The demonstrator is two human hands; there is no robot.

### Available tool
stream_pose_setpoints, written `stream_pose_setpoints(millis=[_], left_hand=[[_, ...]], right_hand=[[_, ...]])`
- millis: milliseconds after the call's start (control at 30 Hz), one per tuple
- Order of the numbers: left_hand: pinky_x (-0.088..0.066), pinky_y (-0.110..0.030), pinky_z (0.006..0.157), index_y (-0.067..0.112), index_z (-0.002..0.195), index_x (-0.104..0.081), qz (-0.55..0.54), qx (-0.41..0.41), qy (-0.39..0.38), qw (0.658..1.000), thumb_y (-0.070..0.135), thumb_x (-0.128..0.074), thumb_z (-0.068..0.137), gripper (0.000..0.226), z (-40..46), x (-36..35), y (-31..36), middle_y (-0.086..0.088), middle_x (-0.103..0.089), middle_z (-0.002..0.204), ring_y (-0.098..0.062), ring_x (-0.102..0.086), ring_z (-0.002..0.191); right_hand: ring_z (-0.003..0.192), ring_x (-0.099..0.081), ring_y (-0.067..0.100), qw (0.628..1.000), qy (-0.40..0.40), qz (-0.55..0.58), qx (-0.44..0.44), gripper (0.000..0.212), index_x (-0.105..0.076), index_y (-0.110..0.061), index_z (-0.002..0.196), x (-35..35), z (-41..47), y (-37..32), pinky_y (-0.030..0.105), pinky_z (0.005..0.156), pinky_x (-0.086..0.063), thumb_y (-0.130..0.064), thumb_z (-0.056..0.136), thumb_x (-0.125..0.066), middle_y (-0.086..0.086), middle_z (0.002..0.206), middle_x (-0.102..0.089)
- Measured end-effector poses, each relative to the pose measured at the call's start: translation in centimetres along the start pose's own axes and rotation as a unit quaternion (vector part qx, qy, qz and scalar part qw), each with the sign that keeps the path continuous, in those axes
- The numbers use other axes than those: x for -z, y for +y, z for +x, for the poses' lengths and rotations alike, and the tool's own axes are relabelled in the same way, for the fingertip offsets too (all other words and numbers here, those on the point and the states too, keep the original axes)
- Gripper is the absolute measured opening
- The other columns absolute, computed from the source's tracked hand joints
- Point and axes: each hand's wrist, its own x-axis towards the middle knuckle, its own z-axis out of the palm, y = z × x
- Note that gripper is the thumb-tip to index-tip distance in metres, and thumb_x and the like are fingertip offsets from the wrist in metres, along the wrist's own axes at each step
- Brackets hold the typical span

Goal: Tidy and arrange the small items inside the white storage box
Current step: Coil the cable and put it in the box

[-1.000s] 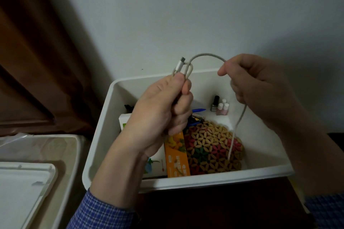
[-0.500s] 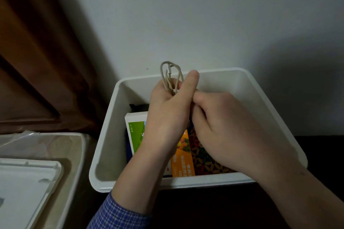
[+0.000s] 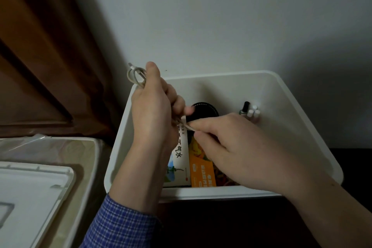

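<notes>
- Fingers of my left hand [image 3: 153, 115] curled round the coiled pale braided charging cable [image 3: 136, 76], keeping its loops together.
- My right hand [image 3: 227, 147] pinched the loose tail, apparently to wrap it.
- Both hovered above the white plastic storage box [image 3: 285, 94], where the bundle belonged.

right hand [image 3: 237, 147] now pinching cable [image 3: 136, 75] tail beside left hand [image 3: 153, 115], coil shifted left

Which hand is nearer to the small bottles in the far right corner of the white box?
The right hand. Its knuckles lie just in front and left of the small bottles. The left hand, gripping the coiled cable, is over the box's left side, farther from them.
</notes>
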Motion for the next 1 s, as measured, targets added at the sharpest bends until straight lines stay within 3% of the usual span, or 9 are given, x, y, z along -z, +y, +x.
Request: stream_pose_setpoints(millis=[100, 200, 300, 433, 567, 667, 800, 900, 1000], left_hand=[[-0.012, -0.017, 0.034, 0.027, 0.064, -0.020, -0.001, 0.037, -0.026, 0.999, 0.064, -0.041, 0.095, 0.053, 0.1, 0.6, 0.8, 0.006, -0.014, 0.054, -0.011, -0.010, 0.041], [-0.008, -0.016, 0.036, 0.024, 0.063, -0.028, -0.061, 0.071, -0.051, 0.994, 0.080, -0.024, 0.085, 0.060, 0.4, 1.7, 1.9, 0.006, -0.014, 0.057, -0.010, -0.010, 0.042], [-0.011, -0.012, 0.035, 0.024, 0.059, -0.031, -0.014, 0.058, -0.024, 0.998, 0.068, -0.026, 0.092, 0.056, 1.1, 2.0, 2.3, 0.007, -0.017, 0.052, -0.009, -0.012, 0.037], [-0.017, -0.019, 0.035, 0.025, 0.053, -0.030, 0.272, -0.067, -0.059, 0.958, 0.058, -0.029, 0.097, 0.055, 0.8, 0.8, 0.6, 0.009, -0.027, 0.044, -0.012, -0.021, 0.034], [-0.030, -0.015, 0.041, 0.029, 0.056, -0.038, 0.489, -0.130, -0.212, 0.836, 0.055, -0.021, 0.099, 0.054, -1.0, 0.2, -0.7, 0.004, -0.037, 0.046, -0.007, -0.037, 0.037], [-0.031, -0.016, 0.040, 0.017, 0.054, -0.050, 0.433, -0.043, -0.282, 0.855, 0.063, -0.025, 0.099, 0.069, -2.0, -0.4, -0.8, 0.003, -0.043, 0.039, -0.009, -0.036, 0.034], [-0.037, -0.015, 0.041, 0.014, 0.060, -0.061, 0.432, -0.063, -0.297, 0.849, 0.068, -0.007, 0.098, 0.085, -2.6, -0.9, -1.2, -0.002, -0.048, 0.042, -0.010, -0.045, 0.037], [-0.036, -0.020, 0.042, 0.013, 0.054, -0.051, 0.406, -0.053, -0.336, 0.848, 0.071, -0.010, 0.097, 0.083, -2.6, -1.0, -1.4, -0.003, -0.044, 0.044, -0.016, -0.042, 0.039], [-0.031, -0.022, 0.042, 0.015, 0.052, -0.035, 0.333, 0.003, -0.383, 0.862, 0.066, -0.026, 0.099, 0.070, -2.4, -0.9, -1.6, -0.004, -0.035, 0.044, -0.022, -0.030, 0.041]], right_hand=[[0.049, -0.048, 0.014, 0.994, -0.105, -0.016, 0.001, 0.036, -0.060, -0.014, 0.078, 1.0, -0.4, 0.8, 0.030, 0.050, -0.043, -0.026, 0.106, -0.041, 0.005, 0.060, -0.052], [0.049, -0.045, 0.004, 0.978, -0.204, -0.038, -0.022, 0.035, -0.066, -0.016, 0.084, 1.9, -1.2, 1.6, 0.017, 0.052, -0.040, -0.029, 0.106, -0.042, -0.001, 0.059, -0.049], [0.057, -0.054, 0.004, 0.967, -0.250, -0.055, -0.012, 0.036, -0.062, -0.030, 0.074, 2.2, -1.6, 1.4, 0.019, 0.054, -0.041, -0.035, 0.105, -0.044, -0.007, 0.064, -0.057], [0.073, -0.062, -0.002, 0.993, -0.060, -0.040, 0.095, 0.026, -0.073, -0.034, 0.094, 2.8, -1.2, 1.1, 0.013, 0.069, -0.046, -0.044, 0.096, -0.049, -0.021, 0.071, -0.062], [0.063, -0.059, -0.007, 0.978, 0.148, 0.043, 0.139, 0.018, -0.069, -0.035, 0.084, 4.1, -0.5, 2.3, 0.001, 0.061, -0.038, -0.023, 0.096, -0.063, -0.030, 0.063, -0.057], [0.069, -0.064, -0.004, 0.963, 0.204, 0.109, 0.135, 0.020, -0.071, -0.036, 0.083, 4.3, -0.4, 3.2, 0.003, 0.067, -0.042, -0.020, 0.094, -0.064, -0.029, 0.067, -0.062], [0.055, -0.054, 0.007, 0.955, 0.261, 0.076, 0.121, 0.017, -0.073, -0.026, 0.077, 3.8, -0.1, 3.7, 0.016, 0.059, -0.042, -0.023, 0.093, -0.067, -0.025, 0.056, -0.055], [0.047, -0.041, 0.007, 0.947, 0.301, 0.070, 0.086, 0.012, -0.069, -0.028, 0.076, 3.8, 0.1, 4.4, 0.017, 0.054, -0.034, -0.034, 0.086, -0.071, -0.015, 0.050, -0.048], [0.049, -0.044, 0.012, 0.950, 0.288, 0.097, 0.070, 0.025, -0.063, -0.026, 0.101, 4.1, 0.2, 5.2, 0.037, 0.050, -0.045, -0.038, 0.082, -0.073, -0.006, 0.058, -0.045]])
